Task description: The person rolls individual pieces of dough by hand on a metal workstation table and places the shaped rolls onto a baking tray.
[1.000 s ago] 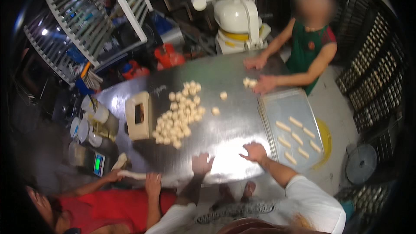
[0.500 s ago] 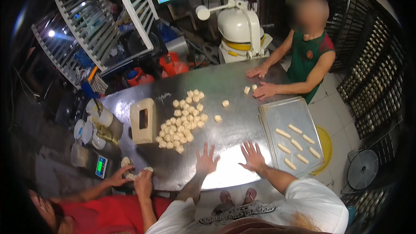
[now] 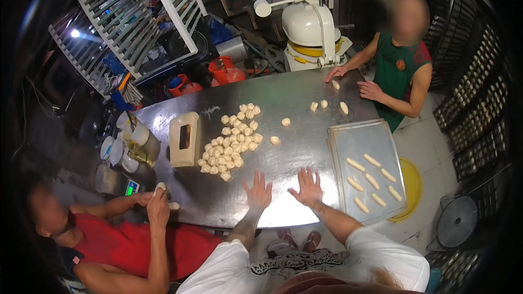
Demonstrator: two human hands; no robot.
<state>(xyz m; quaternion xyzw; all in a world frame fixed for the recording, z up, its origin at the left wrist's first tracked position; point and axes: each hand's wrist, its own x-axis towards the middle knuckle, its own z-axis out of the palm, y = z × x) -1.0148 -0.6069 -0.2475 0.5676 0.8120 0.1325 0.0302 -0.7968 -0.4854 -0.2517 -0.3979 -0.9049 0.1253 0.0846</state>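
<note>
Both my hands are at the near edge of the metal table [image 3: 294,158], fingers spread. My left hand [image 3: 258,191] is open and holds nothing; the nearest thing to it is a pile of pale dough balls [image 3: 234,144]. My right hand [image 3: 306,188], also open and without anything in it, is left of a metal baking tray [image 3: 340,147]. Several dough sticks [image 3: 370,179] lie on that tray. Two single dough balls [image 3: 286,122] sit apart from the pile, farther up the table. Whether my palms press on the metal or hover, I cannot tell.
A red-clad co-worker [image 3: 131,245] handles dough at left, beside a scale [image 3: 131,188] and tubs [image 3: 136,133]. A cream box with a slot [image 3: 184,140] stands behind the pile. Across the table, a green-shirted co-worker [image 3: 400,62] has small dough pieces [image 3: 344,108]. A white mixer [image 3: 310,30] stands behind.
My right hand has shifted slightly left, toward my left hand. The green-shirted co-worker's hands have moved back, with longer dough pieces before them. The red-clad co-worker has raised a piece of dough.
</note>
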